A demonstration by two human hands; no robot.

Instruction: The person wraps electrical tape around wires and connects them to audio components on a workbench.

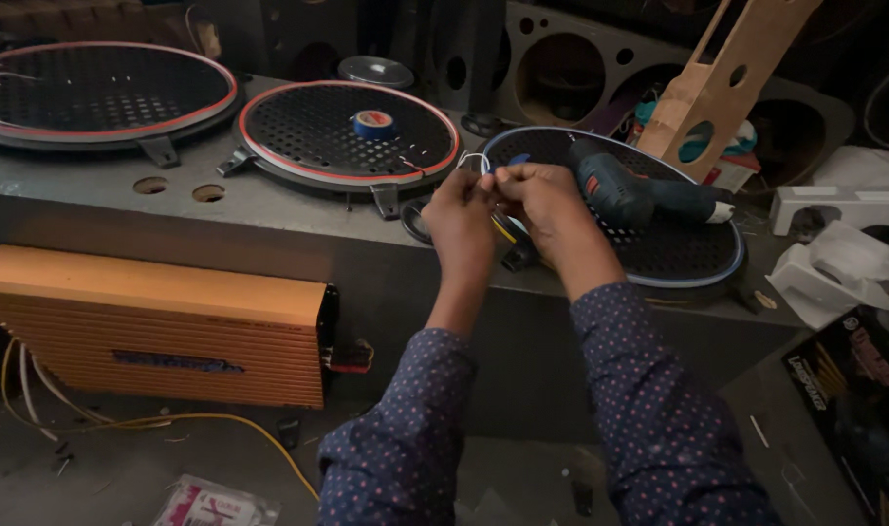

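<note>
Both grips are pinching a thin white wire (472, 159) shut at its ends, just left of the drill (615, 190); it is feeling light, limp, easily kinked.

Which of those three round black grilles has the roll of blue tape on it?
The middle grille, red-rimmed, carries the blue tape roll. The right grille holds a drill; the left grille has neither.
</note>
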